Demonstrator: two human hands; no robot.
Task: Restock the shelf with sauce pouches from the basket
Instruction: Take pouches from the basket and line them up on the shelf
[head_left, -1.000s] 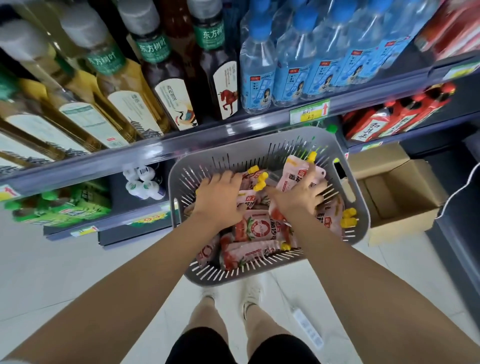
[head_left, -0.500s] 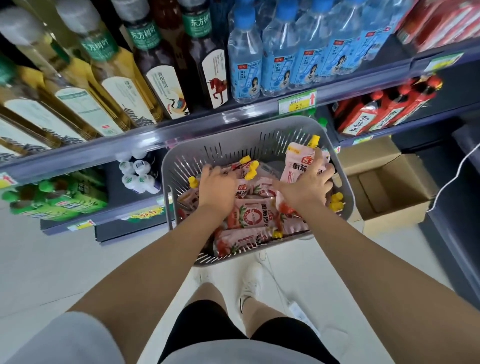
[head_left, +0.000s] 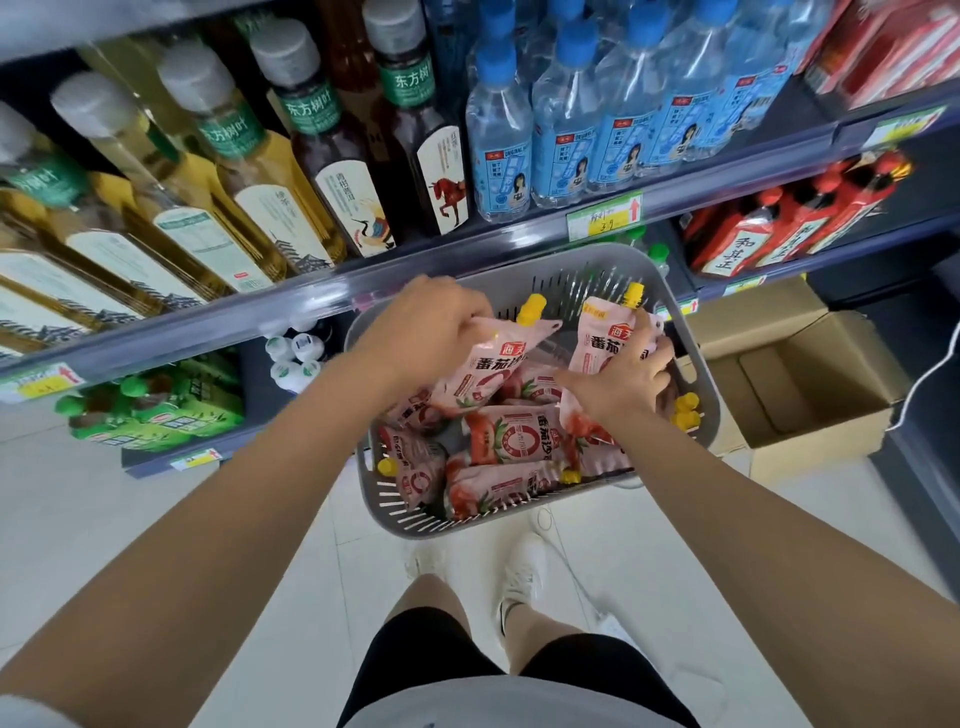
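Reading left to right: tea bottles (head_left: 249, 171) and water bottles (head_left: 571, 130) on the shelf (head_left: 322, 296) above. Left hand (head_left: 426, 332), clenched on one sauce pouch (head_left: 488, 369), yellow cap up, raised over the grey basket (head_left: 696, 374). Right hand (head_left: 618, 379), grasping a second pouch (head_left: 602, 343), upright. Further pouches (head_left: 514, 441) lie loose in the basket. Open cardboard box (head_left: 800, 384) beside it on the floor.
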